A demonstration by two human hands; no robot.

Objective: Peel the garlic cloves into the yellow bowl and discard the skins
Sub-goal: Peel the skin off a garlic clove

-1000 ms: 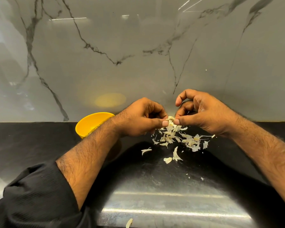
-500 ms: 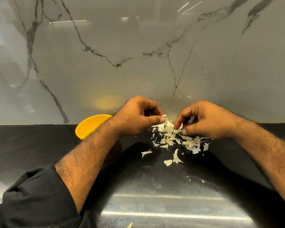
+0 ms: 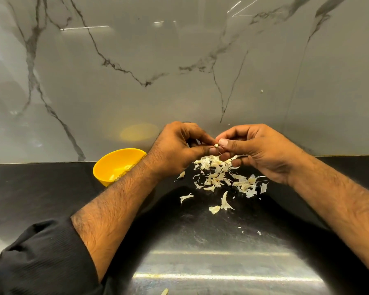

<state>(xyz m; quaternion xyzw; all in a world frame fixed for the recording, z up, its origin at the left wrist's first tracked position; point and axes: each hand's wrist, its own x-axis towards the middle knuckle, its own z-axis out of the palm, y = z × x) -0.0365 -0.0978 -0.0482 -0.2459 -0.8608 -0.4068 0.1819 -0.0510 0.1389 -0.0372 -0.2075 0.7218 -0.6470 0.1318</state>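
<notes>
My left hand (image 3: 175, 150) and my right hand (image 3: 258, 150) meet above the black counter, fingers curled. Between their thumbs and fingertips they pinch a small garlic clove (image 3: 216, 145), mostly hidden by the fingers. Below the hands lies a loose pile of pale garlic skins (image 3: 224, 177). The yellow bowl (image 3: 107, 167) stands to the left by the wall, partly behind my left forearm, with a few peeled cloves (image 3: 127, 167) inside.
The black counter (image 3: 41, 188) runs up to a grey marble wall (image 3: 179, 60). Stray skins lie nearer me, one flake (image 3: 214, 209) in front of the pile and another flake (image 3: 164, 291) at the bottom edge.
The two hands have risen from the skin pile and come together again, now pinching a small clove between them. The pile and the bowl have not moved.
</notes>
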